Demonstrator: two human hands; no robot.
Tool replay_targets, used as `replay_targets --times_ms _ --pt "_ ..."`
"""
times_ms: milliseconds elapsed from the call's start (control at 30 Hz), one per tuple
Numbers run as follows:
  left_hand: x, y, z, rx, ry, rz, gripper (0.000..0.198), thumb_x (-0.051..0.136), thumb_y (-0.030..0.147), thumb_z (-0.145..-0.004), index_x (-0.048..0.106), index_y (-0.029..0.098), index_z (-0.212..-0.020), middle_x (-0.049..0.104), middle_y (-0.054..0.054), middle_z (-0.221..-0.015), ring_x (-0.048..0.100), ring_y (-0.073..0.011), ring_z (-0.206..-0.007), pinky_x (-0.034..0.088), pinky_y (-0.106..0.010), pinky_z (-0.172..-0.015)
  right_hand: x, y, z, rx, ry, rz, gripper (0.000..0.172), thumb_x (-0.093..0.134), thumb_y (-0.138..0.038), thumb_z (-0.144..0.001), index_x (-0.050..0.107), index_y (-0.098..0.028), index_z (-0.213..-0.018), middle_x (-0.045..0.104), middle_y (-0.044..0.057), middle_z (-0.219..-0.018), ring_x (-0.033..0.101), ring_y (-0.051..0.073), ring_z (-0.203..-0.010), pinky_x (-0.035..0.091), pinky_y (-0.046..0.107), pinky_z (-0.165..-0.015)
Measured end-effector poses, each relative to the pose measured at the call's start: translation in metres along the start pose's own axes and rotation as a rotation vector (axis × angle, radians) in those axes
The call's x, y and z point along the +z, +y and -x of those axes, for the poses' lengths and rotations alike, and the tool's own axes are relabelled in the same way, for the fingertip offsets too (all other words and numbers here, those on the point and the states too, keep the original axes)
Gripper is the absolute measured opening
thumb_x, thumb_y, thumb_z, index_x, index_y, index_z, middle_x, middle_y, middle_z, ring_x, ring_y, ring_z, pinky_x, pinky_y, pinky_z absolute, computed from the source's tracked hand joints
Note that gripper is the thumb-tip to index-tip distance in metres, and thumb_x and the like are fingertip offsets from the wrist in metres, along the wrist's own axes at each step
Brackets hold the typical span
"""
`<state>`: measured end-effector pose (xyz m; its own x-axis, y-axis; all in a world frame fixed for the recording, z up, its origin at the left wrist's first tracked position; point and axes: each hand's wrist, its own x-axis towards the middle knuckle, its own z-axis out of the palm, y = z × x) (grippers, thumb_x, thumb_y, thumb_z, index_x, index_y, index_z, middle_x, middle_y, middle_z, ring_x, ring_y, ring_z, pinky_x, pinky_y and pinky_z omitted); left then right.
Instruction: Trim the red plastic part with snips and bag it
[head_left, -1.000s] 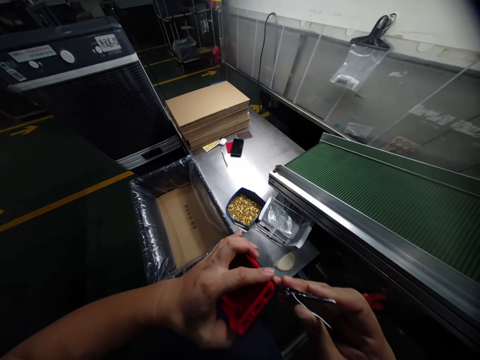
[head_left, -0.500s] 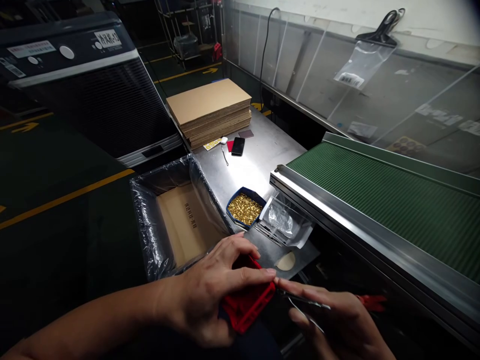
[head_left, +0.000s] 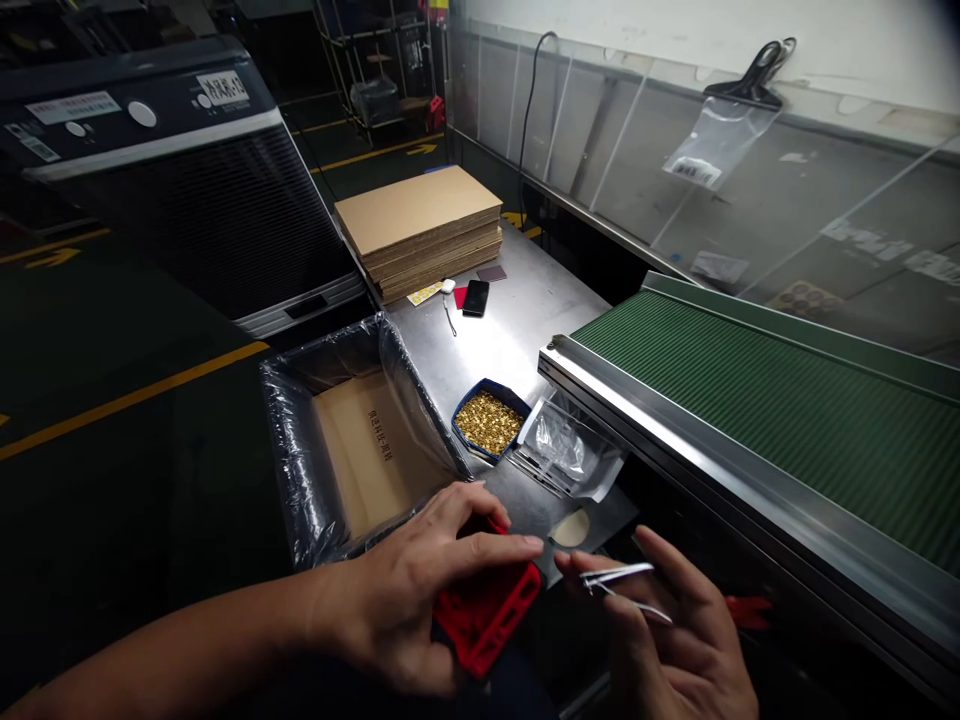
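right hand (head_left: 675, 640) lifted, pinching tweezers (head_left: 622, 585), left hand (head_left: 420, 600) gripping red frame (head_left: 487, 610), blue tray (head_left: 489, 420) (brass bits)

On my bench: stack of flat cardboard sheets (head_left: 418, 228); black phone (head_left: 475, 297); blue tray of small brass parts (head_left: 489, 420); clear plastic bags (head_left: 568, 446); plastic-lined carton (head_left: 352, 440); green conveyor belt (head_left: 772, 400); clipped hanging bag (head_left: 716, 135).

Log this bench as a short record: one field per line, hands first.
left hand: grips red plastic part
right hand: holds metal tweezers, tips toward the part
blue tray: full of small brass pieces, on steel table
lined carton: left of tray
clear bags: right of tray
conveyor belt: green, at right
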<state>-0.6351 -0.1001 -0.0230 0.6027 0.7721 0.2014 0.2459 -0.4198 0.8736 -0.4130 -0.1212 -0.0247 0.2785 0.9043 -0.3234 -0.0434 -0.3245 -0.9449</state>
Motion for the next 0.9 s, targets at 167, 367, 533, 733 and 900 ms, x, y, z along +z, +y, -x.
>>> replay_targets --times_ms 167,367,533,733,900 --pt "0.023 -0.029 0.029 -0.411 0.020 0.310 0.103 0.093 0.053 -0.045 0.050 0.029 -0.135 0.045 -0.008 -0.118 0.052 -0.0269 -0.107 0.050 -0.045 -0.096 -0.017 0.110 -0.058 -0.031 -0.200 0.118 0.060 0.065 -0.054 -0.083 0.046 -0.016 -0.125 0.069 0.014 -0.112 0.068 0.020 -0.106 0.056 0.035 -0.094" --pt "0.029 -0.042 0.058 -0.785 -0.003 0.723 0.089 0.085 0.065 -0.055 0.050 0.022 -0.125 0.057 -0.005 -0.106 0.054 -0.0184 -0.089 0.050 -0.034 -0.080 -0.025 0.225 -0.086 0.018 -0.081 0.428 0.059 0.068 -0.065 -0.071 0.067 -0.012 -0.095 0.064 0.013 -0.096 0.064 0.023 -0.080 0.054 0.041 -0.079" --pt "0.010 -0.037 0.056 -0.848 0.018 0.700 0.061 0.078 0.055 -0.072 0.056 0.017 -0.113 0.062 -0.011 -0.117 0.060 -0.0197 -0.093 0.049 -0.033 -0.080 -0.022 0.264 -0.093 0.028 -0.076 0.530 0.050 0.058 -0.055 -0.082 0.064 -0.012 -0.107 0.062 0.010 -0.095 0.062 0.019 -0.077 0.052 0.036 -0.081" --pt "-0.005 -0.038 0.053 -0.990 0.043 0.460 0.047 0.074 0.055 -0.076 0.059 0.017 -0.100 0.066 -0.007 -0.098 0.058 -0.0177 -0.081 0.046 -0.029 -0.072 -0.037 0.295 -0.101 0.105 -0.149 0.707 0.025 0.055 -0.030 -0.082 0.062 -0.015 -0.101 0.066 0.007 -0.093 0.062 0.018 -0.084 0.046 0.031 -0.075" --pt "-0.034 -0.054 0.064 -0.955 -0.089 0.161 0.048 0.062 0.059 -0.085 0.056 0.015 -0.069 0.051 0.001 -0.066 0.044 -0.0119 -0.062 0.030 -0.024 -0.056 -0.047 0.286 -0.088 0.101 -0.216 0.822 0.024 0.051 -0.041 -0.085 0.058 -0.020 -0.094 0.067 0.005 -0.087 0.063 0.022 -0.079 0.039 0.031 -0.067"
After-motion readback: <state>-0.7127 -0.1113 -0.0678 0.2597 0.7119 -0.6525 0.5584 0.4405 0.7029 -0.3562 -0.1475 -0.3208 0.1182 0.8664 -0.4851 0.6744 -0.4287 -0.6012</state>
